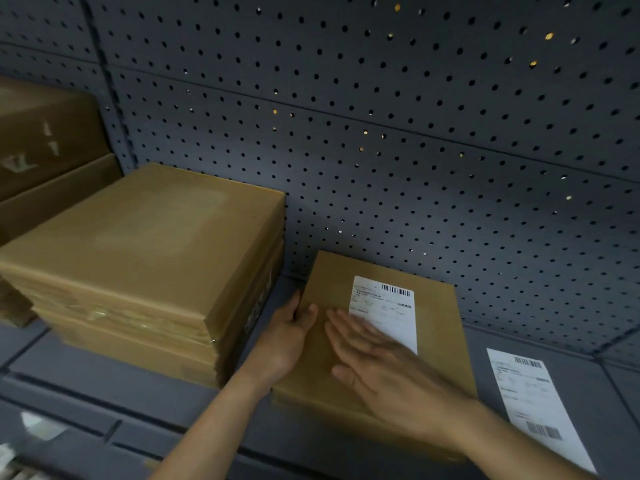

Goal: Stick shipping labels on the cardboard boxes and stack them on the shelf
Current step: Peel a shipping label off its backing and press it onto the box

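The fingers of the right hand lie straight and slightly fanned, flat on the top of a cardboard box. Their tips reach the lower left corner of the shipping label; the hand is motion-blurred, so how firmly it presses cannot be told. The left hand grips the box's left edge, thumb on the top face and the other fingers curled down over the side.

The white label, with a barcode at its upper right, sits on the far half of the box top. The box rests on the grey shelf, its far edge near the perforated back panel. Just to its left, apart from it, stands a stack of boxes, taller than it, with more cartons behind at the left edge. On the right a second label lies flat on the shelf, just beside the box
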Action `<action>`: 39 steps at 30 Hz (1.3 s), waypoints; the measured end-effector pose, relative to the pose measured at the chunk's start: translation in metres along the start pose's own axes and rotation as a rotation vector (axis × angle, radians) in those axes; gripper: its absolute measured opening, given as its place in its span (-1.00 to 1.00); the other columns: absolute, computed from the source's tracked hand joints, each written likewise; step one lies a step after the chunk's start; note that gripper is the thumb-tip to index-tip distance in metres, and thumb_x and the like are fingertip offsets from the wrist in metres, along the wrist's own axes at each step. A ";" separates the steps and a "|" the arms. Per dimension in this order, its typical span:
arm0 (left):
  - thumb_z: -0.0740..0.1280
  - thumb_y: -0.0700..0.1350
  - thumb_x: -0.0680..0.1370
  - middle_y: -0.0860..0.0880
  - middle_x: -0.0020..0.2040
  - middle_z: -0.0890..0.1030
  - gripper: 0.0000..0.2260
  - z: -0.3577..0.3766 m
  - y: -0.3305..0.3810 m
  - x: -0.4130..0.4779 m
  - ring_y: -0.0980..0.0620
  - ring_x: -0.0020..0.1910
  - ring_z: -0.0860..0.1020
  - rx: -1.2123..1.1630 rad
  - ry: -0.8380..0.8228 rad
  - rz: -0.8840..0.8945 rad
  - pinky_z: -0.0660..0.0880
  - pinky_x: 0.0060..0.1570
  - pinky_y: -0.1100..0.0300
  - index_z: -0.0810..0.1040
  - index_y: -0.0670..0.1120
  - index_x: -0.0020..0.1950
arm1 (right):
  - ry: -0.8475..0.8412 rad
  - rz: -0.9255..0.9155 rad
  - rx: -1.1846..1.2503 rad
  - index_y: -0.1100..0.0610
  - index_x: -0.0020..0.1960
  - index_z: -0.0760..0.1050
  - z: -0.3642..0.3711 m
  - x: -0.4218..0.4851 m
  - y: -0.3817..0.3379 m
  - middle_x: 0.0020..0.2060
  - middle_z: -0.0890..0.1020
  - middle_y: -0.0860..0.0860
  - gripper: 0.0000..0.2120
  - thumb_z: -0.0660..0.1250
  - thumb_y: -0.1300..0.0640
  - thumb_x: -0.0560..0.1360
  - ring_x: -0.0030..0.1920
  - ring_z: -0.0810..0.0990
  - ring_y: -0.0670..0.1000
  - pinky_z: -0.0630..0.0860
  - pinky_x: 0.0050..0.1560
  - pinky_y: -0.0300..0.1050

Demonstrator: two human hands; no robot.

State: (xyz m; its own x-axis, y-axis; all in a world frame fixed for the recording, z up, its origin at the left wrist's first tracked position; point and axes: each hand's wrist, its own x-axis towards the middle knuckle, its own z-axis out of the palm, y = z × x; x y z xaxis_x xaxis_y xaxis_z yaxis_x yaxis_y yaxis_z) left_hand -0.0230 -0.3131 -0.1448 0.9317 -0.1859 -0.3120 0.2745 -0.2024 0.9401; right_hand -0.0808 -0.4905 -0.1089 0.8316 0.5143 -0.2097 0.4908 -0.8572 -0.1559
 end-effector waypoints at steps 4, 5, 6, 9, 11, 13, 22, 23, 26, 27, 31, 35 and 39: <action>0.21 0.15 0.63 0.10 0.30 0.56 -0.56 0.000 -0.001 0.001 0.05 0.22 0.56 -0.036 -0.001 -0.021 0.47 0.29 0.04 0.31 0.16 0.51 | 0.037 0.147 0.005 0.03 0.57 -0.29 -0.006 0.030 0.048 0.54 -0.31 -0.11 -0.41 -0.22 -0.19 0.66 0.50 -0.38 -0.21 -0.33 0.51 -0.25; 0.21 0.12 0.64 0.12 0.27 0.56 -0.59 0.000 0.000 0.000 0.08 0.19 0.56 -0.047 0.004 -0.019 0.48 0.23 0.12 0.31 0.16 0.50 | 0.040 0.172 0.020 0.04 0.57 -0.29 -0.008 0.037 0.058 0.55 -0.29 -0.09 -0.40 -0.22 -0.21 0.65 0.51 -0.36 -0.19 -0.34 0.48 -0.28; 0.20 0.09 0.65 0.14 0.23 0.56 -0.62 0.001 0.001 0.000 0.12 0.14 0.56 -0.061 0.009 -0.021 0.49 0.12 0.22 0.31 0.19 0.47 | 0.046 0.186 0.030 0.04 0.57 -0.28 -0.010 0.043 0.066 0.55 -0.28 -0.08 -0.37 -0.23 -0.23 0.63 0.52 -0.34 -0.18 -0.34 0.47 -0.29; 0.21 0.09 0.64 0.16 0.23 0.53 -0.57 0.001 0.004 -0.002 0.14 0.10 0.54 -0.079 0.026 -0.021 0.43 -0.06 0.31 0.27 0.17 0.51 | 0.061 0.204 0.037 0.07 0.58 -0.27 -0.011 0.055 0.076 0.57 -0.25 -0.04 -0.37 -0.23 -0.22 0.63 0.53 -0.30 -0.15 -0.32 0.48 -0.25; 0.21 0.09 0.65 0.16 0.18 0.54 -0.56 0.002 0.005 -0.004 0.19 0.05 0.55 -0.081 0.028 -0.014 0.42 -0.12 0.34 0.28 0.13 0.53 | 0.075 0.217 0.023 0.08 0.58 -0.27 -0.007 0.056 0.073 0.57 -0.25 -0.02 -0.40 -0.22 -0.18 0.66 0.54 -0.32 -0.13 -0.33 0.48 -0.23; 0.21 0.07 0.65 0.13 0.18 0.55 -0.58 0.002 0.005 -0.004 0.21 0.02 0.55 -0.090 0.018 -0.007 0.42 -0.14 0.37 0.30 0.11 0.52 | 0.081 0.200 0.010 0.09 0.58 -0.28 -0.006 0.050 0.063 0.57 -0.26 0.00 -0.41 -0.23 -0.16 0.66 0.53 -0.36 -0.12 -0.37 0.47 -0.24; 0.23 0.02 0.65 0.16 0.09 0.62 -0.72 0.001 0.001 -0.001 0.16 0.06 0.60 -0.092 -0.002 0.002 0.48 -0.01 0.27 0.42 0.16 0.36 | 0.003 0.070 0.055 0.00 0.57 -0.33 0.004 -0.010 -0.020 0.50 -0.39 -0.18 -0.42 -0.23 -0.19 0.66 0.44 -0.48 -0.28 -0.49 0.41 -0.30; 0.22 0.02 0.65 0.18 0.07 0.61 -0.75 0.001 0.002 -0.002 0.18 0.03 0.60 -0.091 0.002 0.003 0.48 -0.05 0.29 0.43 0.18 0.33 | 0.005 0.077 0.060 0.00 0.58 -0.32 0.004 -0.009 -0.017 0.50 -0.37 -0.19 -0.42 -0.22 -0.19 0.66 0.45 -0.47 -0.29 -0.48 0.42 -0.31; 0.20 0.04 0.66 0.23 0.02 0.59 -0.82 0.002 0.002 -0.002 0.25 -0.07 0.58 -0.081 0.008 -0.009 0.46 -0.22 0.40 0.39 0.25 0.23 | 0.047 0.144 0.076 0.00 0.57 -0.33 0.005 -0.001 0.012 0.52 -0.35 -0.17 -0.43 -0.22 -0.18 0.66 0.46 -0.45 -0.26 -0.38 0.50 -0.23; 0.19 0.05 0.66 0.26 0.00 0.57 -0.81 0.003 0.004 -0.005 0.27 -0.09 0.56 -0.077 0.010 -0.011 0.43 -0.26 0.43 0.36 0.27 0.24 | 0.052 0.185 0.093 -0.02 0.55 -0.35 0.005 0.002 0.026 0.52 -0.36 -0.16 -0.44 -0.24 -0.19 0.66 0.47 -0.44 -0.25 -0.34 0.53 -0.19; 0.19 0.08 0.65 0.22 0.03 0.57 -0.65 0.003 0.004 -0.005 0.19 -0.02 0.58 -0.108 0.024 -0.003 0.46 -0.18 0.32 0.33 0.19 0.44 | 0.074 0.327 0.100 0.02 0.56 -0.32 -0.002 0.017 0.075 0.55 -0.30 -0.08 -0.41 -0.26 -0.21 0.64 0.52 -0.37 -0.16 -0.28 0.54 -0.16; 0.20 0.11 0.64 0.21 0.03 0.58 -0.64 0.003 0.003 -0.007 0.13 0.02 0.60 -0.103 0.030 -0.006 0.49 -0.12 0.26 0.35 0.16 0.45 | 0.096 0.362 0.060 0.07 0.58 -0.26 -0.006 0.026 0.087 0.57 -0.24 -0.03 -0.40 -0.24 -0.20 0.65 0.53 -0.31 -0.13 -0.28 0.51 -0.19; 0.20 0.07 0.65 0.25 -0.08 0.55 -0.74 0.006 0.009 -0.011 0.24 -0.12 0.56 -0.100 0.044 0.003 0.43 -0.27 0.37 0.37 0.18 0.35 | 0.158 0.376 0.084 0.09 0.59 -0.20 -0.003 0.028 0.085 0.58 -0.18 -0.02 -0.40 -0.22 -0.18 0.66 0.55 -0.27 -0.10 -0.27 0.53 -0.16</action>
State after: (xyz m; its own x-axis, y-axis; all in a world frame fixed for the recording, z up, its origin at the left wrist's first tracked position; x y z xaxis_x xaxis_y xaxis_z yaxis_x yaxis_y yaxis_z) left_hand -0.0318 -0.3183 -0.1335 0.9416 -0.1431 -0.3049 0.2920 -0.1043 0.9507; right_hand -0.0154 -0.5493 -0.1254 0.9818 0.1493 -0.1176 0.1274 -0.9762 -0.1757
